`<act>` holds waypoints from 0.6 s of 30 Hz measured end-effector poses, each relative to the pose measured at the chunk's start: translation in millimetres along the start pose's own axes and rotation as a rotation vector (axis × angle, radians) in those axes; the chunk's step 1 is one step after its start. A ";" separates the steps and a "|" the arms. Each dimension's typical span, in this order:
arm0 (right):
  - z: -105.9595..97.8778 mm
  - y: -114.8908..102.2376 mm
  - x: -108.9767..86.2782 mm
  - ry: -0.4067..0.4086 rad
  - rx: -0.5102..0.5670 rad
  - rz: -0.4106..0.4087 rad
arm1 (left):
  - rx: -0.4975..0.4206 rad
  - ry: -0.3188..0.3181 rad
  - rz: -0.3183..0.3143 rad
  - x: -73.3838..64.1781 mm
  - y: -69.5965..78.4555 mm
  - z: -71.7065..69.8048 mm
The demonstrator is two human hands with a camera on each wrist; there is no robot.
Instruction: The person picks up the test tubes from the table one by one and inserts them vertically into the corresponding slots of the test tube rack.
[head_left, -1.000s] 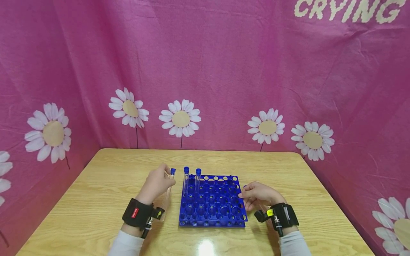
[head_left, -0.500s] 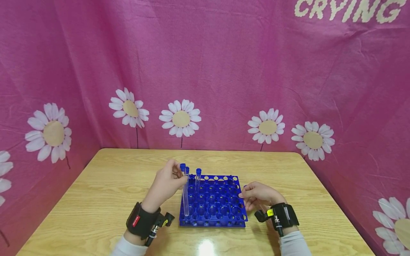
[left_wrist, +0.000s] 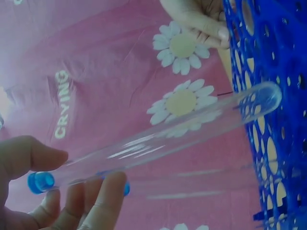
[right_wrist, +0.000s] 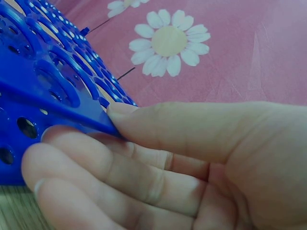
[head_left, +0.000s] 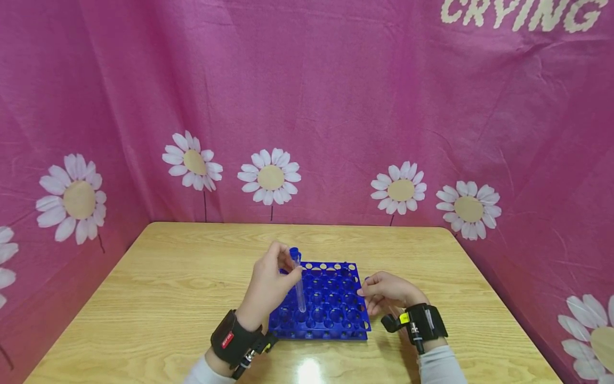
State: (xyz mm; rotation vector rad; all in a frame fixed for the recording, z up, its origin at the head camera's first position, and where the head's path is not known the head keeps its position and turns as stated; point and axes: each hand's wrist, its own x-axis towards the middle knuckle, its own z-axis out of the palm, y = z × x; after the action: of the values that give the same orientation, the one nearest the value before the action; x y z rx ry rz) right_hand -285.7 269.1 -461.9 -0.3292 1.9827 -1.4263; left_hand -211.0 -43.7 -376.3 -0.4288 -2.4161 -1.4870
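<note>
My left hand (head_left: 268, 282) pinches a clear test tube (head_left: 299, 294) just below its blue cap (head_left: 294, 252). The tube hangs slightly tilted over the left part of the blue test tube rack (head_left: 336, 324), its rounded bottom pointing down at the holes. In the left wrist view, thumb and fingers hold the tube (left_wrist: 163, 129) near the cap, and another capped tube (left_wrist: 201, 184) shows behind it at the rack. My right hand (head_left: 390, 290) grips the rack's right edge; in the right wrist view its thumb (right_wrist: 168, 127) presses on the rack's top plate.
The rack stands on a wooden table (head_left: 168, 298). A pink curtain (head_left: 326, 117) with printed daisies surrounds the table's back and sides. A small blue tip (head_left: 366, 278) shows behind my right hand; the rest of it is hidden.
My left hand has carried the test tube rightward, from beside the rack to over it. It now hides most of the tubes standing in the rack. My right hand has stayed put.
</note>
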 end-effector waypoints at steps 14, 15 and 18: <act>-0.7 -0.1 0.0 0.009 0.004 0.003 | 0.045 0.081 0.181 -4.5 -3.6 27.0; -0.9 -0.3 -0.1 0.007 0.006 0.005 | 0.062 0.088 0.194 -4.6 -4.4 28.4; -1.5 0.0 -0.1 -0.005 0.008 -0.003 | 0.111 0.111 0.223 -4.0 -7.8 32.8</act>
State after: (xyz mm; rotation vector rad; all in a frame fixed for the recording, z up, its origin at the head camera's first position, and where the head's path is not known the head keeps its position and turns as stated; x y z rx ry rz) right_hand -286.6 270.3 -461.6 -0.3319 1.9727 -1.4329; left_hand -212.7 -18.0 -398.4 -0.5550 -2.2674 -1.2435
